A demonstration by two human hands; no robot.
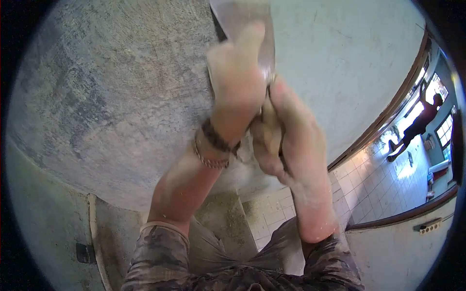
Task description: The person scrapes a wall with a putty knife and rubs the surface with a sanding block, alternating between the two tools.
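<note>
A scraper with a flat, shiny metal blade (242, 10) is held up close against the wall, its top end running out of view. My right hand (298, 131) wraps round its pale handle (273, 119), thumb pointing up toward the blade. Blurred by motion, my left hand (236, 72) lies over the blade, one finger stretched along its face and the others curled at its left edge. Two cords circle my left wrist. Behind the blade, the rough grey patch of wall (131, 92) meets a smooth pale green surface (335, 58).
Through a brown-framed opening on the right, a person (424, 116) stands with arms raised near bright windows, on a tiled floor (374, 179). A multi-socket power strip (430, 226) is on the lower right wall. A pale pipe (95, 233) runs down at lower left.
</note>
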